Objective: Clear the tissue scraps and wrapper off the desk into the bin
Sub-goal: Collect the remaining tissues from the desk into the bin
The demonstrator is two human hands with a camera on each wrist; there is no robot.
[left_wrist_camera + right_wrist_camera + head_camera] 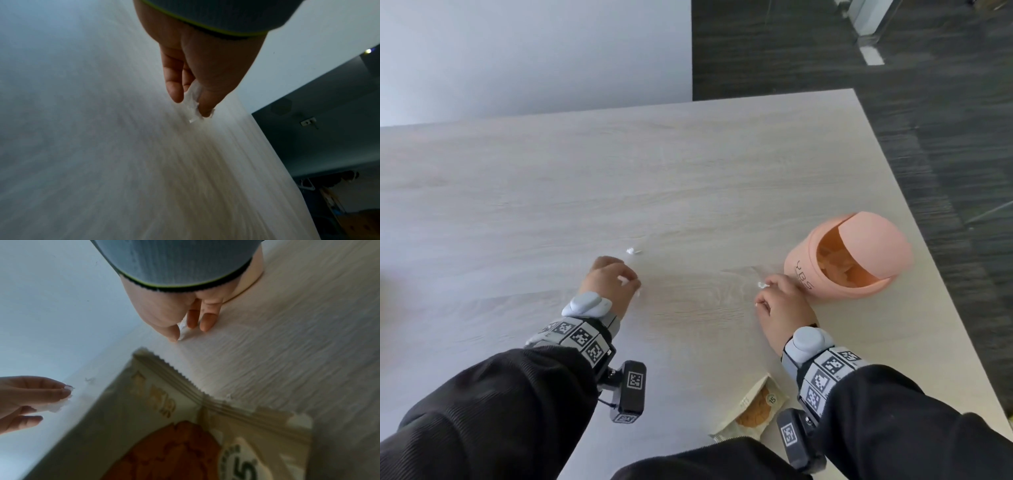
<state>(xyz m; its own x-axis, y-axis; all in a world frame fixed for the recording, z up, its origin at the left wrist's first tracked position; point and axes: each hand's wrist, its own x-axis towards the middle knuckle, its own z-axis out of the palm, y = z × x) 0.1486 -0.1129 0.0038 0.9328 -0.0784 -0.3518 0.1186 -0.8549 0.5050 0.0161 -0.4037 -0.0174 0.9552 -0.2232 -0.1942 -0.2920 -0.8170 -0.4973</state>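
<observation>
My left hand [619,279] hovers over the middle of the wooden desk [688,171] and pinches a white tissue scrap [193,100] between thumb and fingers. Just beyond it another small scrap [632,251] lies loose on the desk. My right hand [777,298] is beside the pink bin [849,253] and pinches a tissue scrap [184,331] against the desk top. The bin has a swing lid tipped open, with crumpled paper inside. A cream snack wrapper [751,411] with a cookie picture lies near the front edge, under my right wrist.
The desk's right edge [928,240] runs close past the bin, with dark carpet floor [945,137] beyond. A pale wall [517,51] stands behind the desk at the left. A tiny white fleck [228,396] lies by the wrapper's top edge.
</observation>
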